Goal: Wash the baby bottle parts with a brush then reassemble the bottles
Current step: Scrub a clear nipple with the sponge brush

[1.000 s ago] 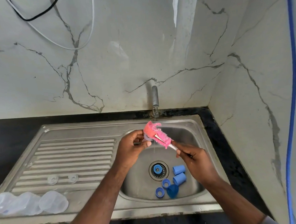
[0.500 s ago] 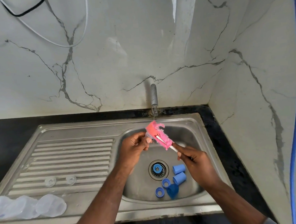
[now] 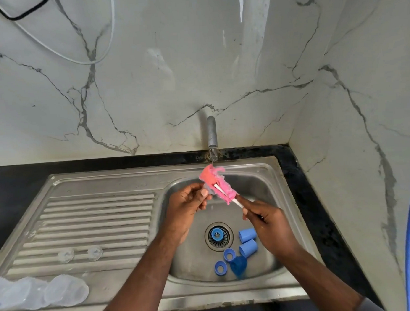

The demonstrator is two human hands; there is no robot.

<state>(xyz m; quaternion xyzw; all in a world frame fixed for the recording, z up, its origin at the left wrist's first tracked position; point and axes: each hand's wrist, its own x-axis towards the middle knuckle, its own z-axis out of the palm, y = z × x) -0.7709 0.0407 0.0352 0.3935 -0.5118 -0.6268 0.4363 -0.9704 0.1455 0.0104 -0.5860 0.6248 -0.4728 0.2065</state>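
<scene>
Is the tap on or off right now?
On: a thin stream shows below the tap spout, falling onto the pink brush held by the right hand over the sink.

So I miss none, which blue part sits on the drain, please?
The blue part centred on the drain strainer; the other blue parts lie off it.

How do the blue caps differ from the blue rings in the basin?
The caps are tall and lie on their sides; the rings are short and sit flat, openings up. The caps are paler blue than the rings. Both pairs lie loose in the basin, near the drain.
</scene>
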